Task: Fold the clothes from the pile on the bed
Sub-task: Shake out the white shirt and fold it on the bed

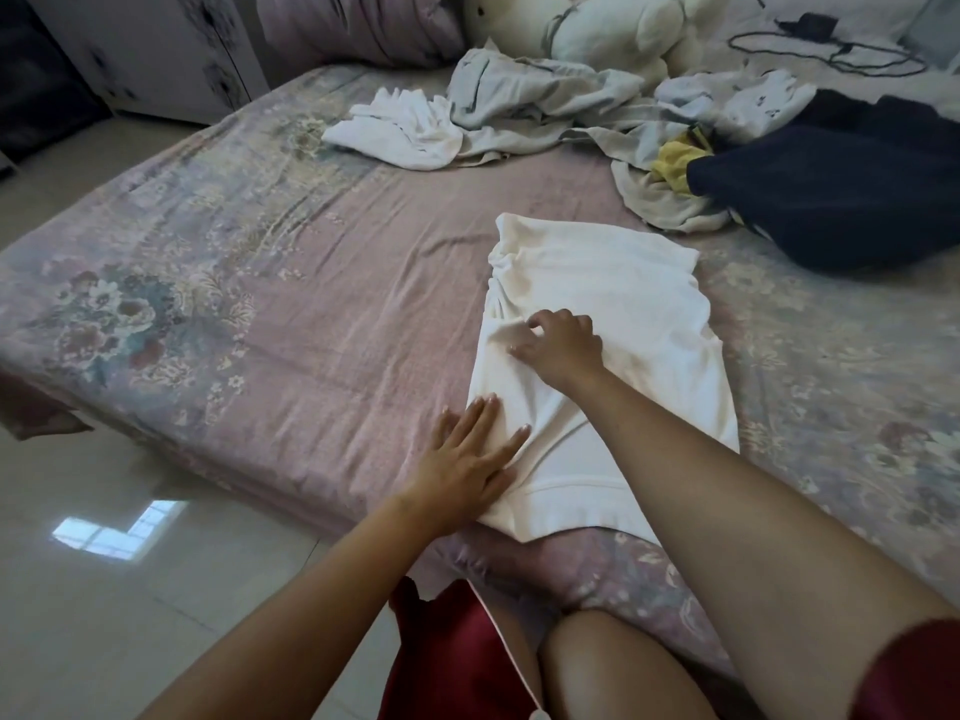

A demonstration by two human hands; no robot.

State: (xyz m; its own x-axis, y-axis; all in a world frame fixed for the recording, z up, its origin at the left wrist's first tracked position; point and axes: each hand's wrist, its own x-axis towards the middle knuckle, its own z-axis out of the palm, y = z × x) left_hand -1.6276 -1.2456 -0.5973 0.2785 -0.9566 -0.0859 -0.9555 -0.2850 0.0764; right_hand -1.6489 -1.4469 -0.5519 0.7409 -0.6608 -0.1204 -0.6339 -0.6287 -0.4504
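A white garment [618, 304] lies spread flat on the near part of the bed [270, 283], its hem toward me. My left hand [470, 459] rests flat with fingers spread on the garment's lower left edge. My right hand [561, 343] is further up on the left side, fingers curled and pinching a fold of the white cloth. The pile of unfolded clothes [545, 106] sits at the far side of the bed: a white piece, pale grey and patterned pieces, something yellow [672, 161] and a dark navy garment [852, 184].
A white plush toy [613, 28] and a pillow [358, 23] lie at the head of the bed. A black cable with charger [831, 49] is at the far right. Tiled floor [104, 537] runs along the bed's left edge. My knees touch the bed's near edge.
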